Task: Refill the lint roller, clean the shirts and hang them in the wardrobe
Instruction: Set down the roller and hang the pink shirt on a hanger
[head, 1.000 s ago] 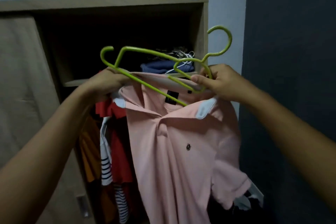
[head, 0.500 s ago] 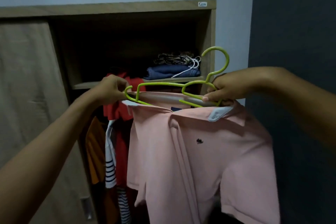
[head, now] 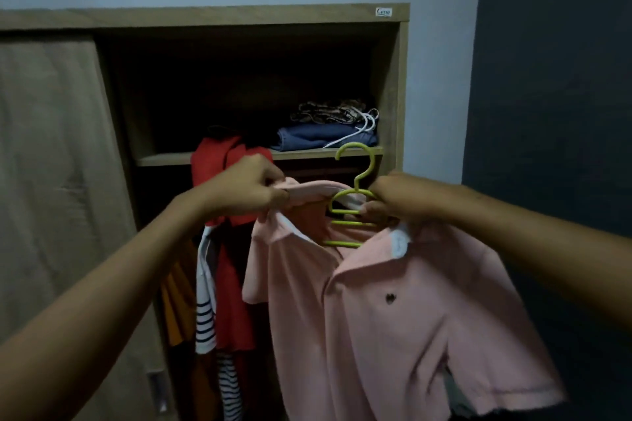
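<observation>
1. The sliding door [head: 51, 181] closes off the left half of the wardrobe [head: 393, 79]; only the right half is open.
2. Above the shelf [head: 164, 159], folded clothes [head: 325, 138] fill the right end; the left part is dark and looks open.
3. Below the shelf, hanging clothes [head: 232, 301] crowd the left of the opening.
4. The pink shirt [head: 393, 318], on its hanger [head: 355, 181], screens the space to their right.

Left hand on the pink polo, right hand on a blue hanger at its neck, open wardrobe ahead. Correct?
Not quite: the hanger is lime green, not blue, as the head view shows. The rest holds: the left hand grips the pink polo, the right hand holds the hanger at its neck, and the wardrobe stands open ahead.
</observation>
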### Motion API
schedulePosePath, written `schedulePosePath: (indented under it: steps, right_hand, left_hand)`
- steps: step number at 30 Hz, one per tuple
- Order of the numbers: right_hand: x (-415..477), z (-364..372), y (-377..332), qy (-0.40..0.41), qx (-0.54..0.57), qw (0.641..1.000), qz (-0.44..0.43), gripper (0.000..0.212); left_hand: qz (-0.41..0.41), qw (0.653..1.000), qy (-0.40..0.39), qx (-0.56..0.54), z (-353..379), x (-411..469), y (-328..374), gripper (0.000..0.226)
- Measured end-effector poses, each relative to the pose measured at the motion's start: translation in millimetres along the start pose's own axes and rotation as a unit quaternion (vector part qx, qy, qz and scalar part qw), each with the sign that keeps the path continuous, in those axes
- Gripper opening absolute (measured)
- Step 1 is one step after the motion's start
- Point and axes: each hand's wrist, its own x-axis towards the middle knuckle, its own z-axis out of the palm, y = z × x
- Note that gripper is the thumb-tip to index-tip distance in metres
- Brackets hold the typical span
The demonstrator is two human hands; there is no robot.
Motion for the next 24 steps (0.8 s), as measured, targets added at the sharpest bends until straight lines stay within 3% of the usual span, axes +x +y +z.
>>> schedulePosePath:
  steps: [3, 4, 6, 8, 12, 14, 19, 24]
  right_hand:
    - [5, 8, 0, 0.036, 0.044, 0.998, -0.021, 0.037]
    - [5, 6, 2, 0.058, 0.066, 0.996, -0.024, 0.036]
    - [7, 1, 8, 0.097, 0.112, 0.989, -0.027, 0.036]
    - [7, -5, 11, 0.125, 0.148, 0.981, -0.030, 0.039]
    - [1, -13, 11, 0.152, 0.197, 0.968, -0.044, 0.034]
    - [-5, -15, 13, 0.141, 0.245, 0.958, -0.058, 0.023]
    - [-24, -22, 27, 0.084, 0.403, 0.908, -0.076, 0.038]
    - [-40, -38, 27, 0.101, 0.430, 0.893, -0.084, 0.040]
  left_hand:
    - [-0.006, 0.988, -0.146, -0.055, 10, -3, 26, 0.026]
    - [0.007, 0.984, -0.156, -0.082, 10, -2, 28, 0.029]
    - [0.056, 0.997, -0.021, -0.059, 6, 4, 18, 0.038]
    - [0.102, 0.986, 0.118, 0.056, 4, 12, -1, 0.051]
    - [0.074, 0.990, 0.049, 0.113, 29, 22, -35, 0.066]
    - [0.067, 0.991, 0.069, 0.094, 38, 23, -46, 0.060]
    - [0.079, 0.988, 0.114, 0.062, 32, 17, -56, 0.026]
    - [0.052, 0.990, 0.098, 0.081, 25, 14, -65, 0.037]
